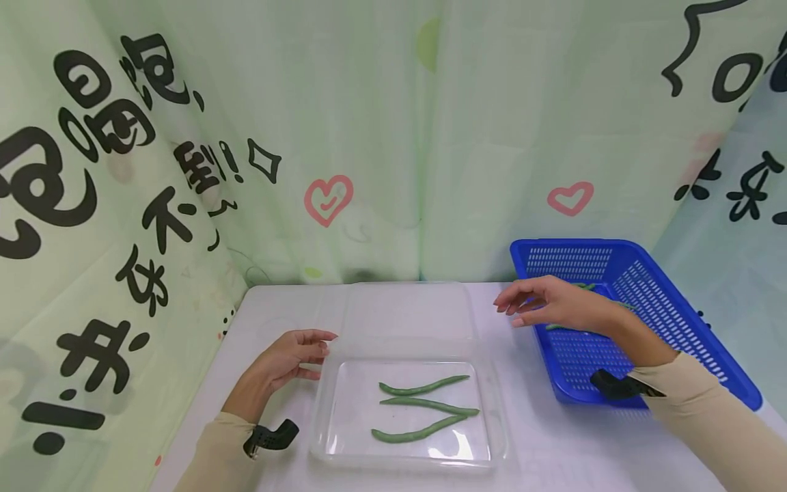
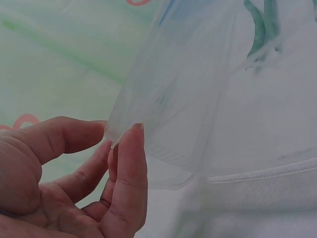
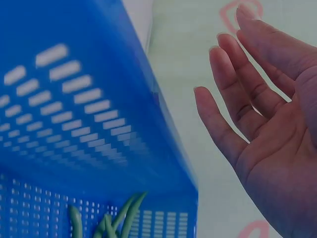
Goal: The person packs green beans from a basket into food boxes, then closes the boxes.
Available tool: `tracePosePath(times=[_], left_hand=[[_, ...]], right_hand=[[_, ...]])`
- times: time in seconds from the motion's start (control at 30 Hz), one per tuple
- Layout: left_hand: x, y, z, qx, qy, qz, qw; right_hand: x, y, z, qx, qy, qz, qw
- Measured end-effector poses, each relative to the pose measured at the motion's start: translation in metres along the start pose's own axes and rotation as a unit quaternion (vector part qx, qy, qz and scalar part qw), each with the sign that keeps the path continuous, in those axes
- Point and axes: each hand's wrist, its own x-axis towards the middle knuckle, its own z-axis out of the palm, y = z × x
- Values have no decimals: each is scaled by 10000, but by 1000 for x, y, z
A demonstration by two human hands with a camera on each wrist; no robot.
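A clear plastic box sits on the table in the head view, with its flat lid spread out behind it. Three green beans lie inside the box. My left hand is at the box's far left corner; in the left wrist view the thumb and a finger pinch the edge of the clear plastic. Over the left rim of a blue basket, my right hand hovers with loosely bent fingers and holds nothing. More green beans lie in the basket, partly hidden by the right hand in the head view.
A white cloth covers the table. Pale green curtains with black writing and pink hearts hang close behind and at the sides. The basket's tall perforated walls stand to the right of the box, with a strip of table between.
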Motion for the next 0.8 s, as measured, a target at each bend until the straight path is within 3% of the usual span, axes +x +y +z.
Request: tracePosePath(times=[0.63, 0.8], left_hand=[[1, 0, -1, -30, 8, -45, 10000], [2, -1, -2, -70, -26, -61, 10000]], right_hand=[[-32, 72, -56, -426, 729, 349, 9958], [-41, 87, -63, -493, 806, 798, 9923]])
